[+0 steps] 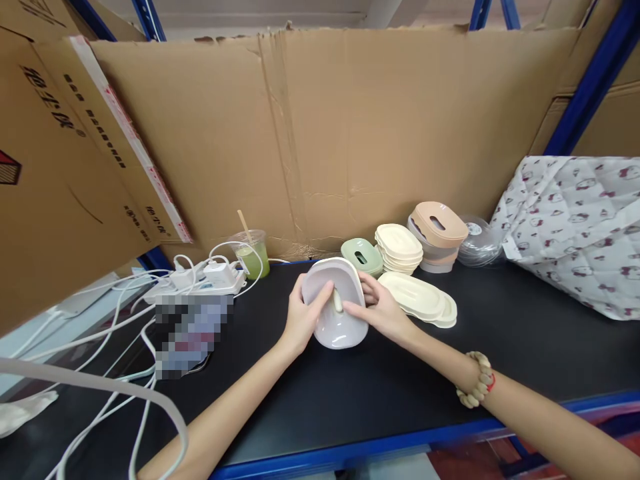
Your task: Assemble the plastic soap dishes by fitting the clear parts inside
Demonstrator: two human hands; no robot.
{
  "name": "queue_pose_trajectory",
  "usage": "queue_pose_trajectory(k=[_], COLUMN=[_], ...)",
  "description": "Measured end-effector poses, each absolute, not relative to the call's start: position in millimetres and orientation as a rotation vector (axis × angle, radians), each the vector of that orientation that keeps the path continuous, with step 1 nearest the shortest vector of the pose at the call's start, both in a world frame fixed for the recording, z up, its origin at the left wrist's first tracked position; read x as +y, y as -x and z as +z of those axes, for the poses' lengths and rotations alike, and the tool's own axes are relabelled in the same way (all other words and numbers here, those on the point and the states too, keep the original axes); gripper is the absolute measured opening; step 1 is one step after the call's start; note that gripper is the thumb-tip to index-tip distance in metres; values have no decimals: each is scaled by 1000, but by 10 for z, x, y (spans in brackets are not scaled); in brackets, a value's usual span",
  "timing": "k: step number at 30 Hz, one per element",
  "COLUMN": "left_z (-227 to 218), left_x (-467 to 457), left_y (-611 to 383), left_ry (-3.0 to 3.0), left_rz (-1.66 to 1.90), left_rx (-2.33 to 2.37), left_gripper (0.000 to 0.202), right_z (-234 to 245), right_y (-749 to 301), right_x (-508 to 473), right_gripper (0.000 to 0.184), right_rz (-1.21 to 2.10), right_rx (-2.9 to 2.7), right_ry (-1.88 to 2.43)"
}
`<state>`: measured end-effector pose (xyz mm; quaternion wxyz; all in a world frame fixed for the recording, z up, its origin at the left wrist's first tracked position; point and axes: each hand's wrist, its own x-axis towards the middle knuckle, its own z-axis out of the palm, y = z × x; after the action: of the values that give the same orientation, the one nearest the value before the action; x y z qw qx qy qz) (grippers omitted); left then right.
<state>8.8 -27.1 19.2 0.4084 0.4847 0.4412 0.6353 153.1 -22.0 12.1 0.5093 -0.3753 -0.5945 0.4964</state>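
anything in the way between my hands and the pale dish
Nothing visible: the left hand and the right hand are both already on the pale dish, gripping opposite sides.

Cup of green drink, straw standing in it, beside white power strip; pale cables sprawling left; cardboard behind; printed cloth far right.
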Motion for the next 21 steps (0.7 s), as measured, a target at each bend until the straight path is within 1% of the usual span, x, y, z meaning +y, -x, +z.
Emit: queue_pose_trajectory(k=[1, 2, 5, 7, 10, 13, 16, 18, 19, 21], left_z=[200, 205, 213, 216, 226, 236, 234, 224, 218, 207], left_x=[-291, -314, -379, -402, -401, -380, -362, -354, -352, -353], left_y=[-88, -92, -120, -140, -152, -137, -116, -115, -120, -139], left_ry=[-1291, -1348, -1420, -1407, -1343, -1288, -1191, -1051, -970, -814], left_rz=[1601, 1597, 1600, 1612, 1618, 1595, 1515, 1376, 1291, 1124], left_rx=[1108, 1093, 1004, 992, 1058, 1082, 996, 965, 973, 1021], left_gripper=[20, 20, 25, 22, 14, 15, 19, 21, 20, 19], right_z=[127, 136, 177, 202, 208, 172, 143, 173, 210, 322], right_y=[-1532, -1536, -1554, -1565, -1567, -1547, -1532, -1566, -1611, -1778], right_x=[-228, -236, -261, -273, -277, -270, -263, -245, -226, -155], right_gripper=[63, 65, 52, 45, 45, 48, 45, 41, 38, 33], right_rz=[1166, 1137, 1058, 1022, 1040, 1108, 1095, 983, 859, 455], right_rx=[-1397, -1373, -1390, -1427, -1440, -1417, -1431, -1515, -1578, -1669], right_ry=[894, 887, 879, 879, 883, 903, 943, 975, 996, 1056])
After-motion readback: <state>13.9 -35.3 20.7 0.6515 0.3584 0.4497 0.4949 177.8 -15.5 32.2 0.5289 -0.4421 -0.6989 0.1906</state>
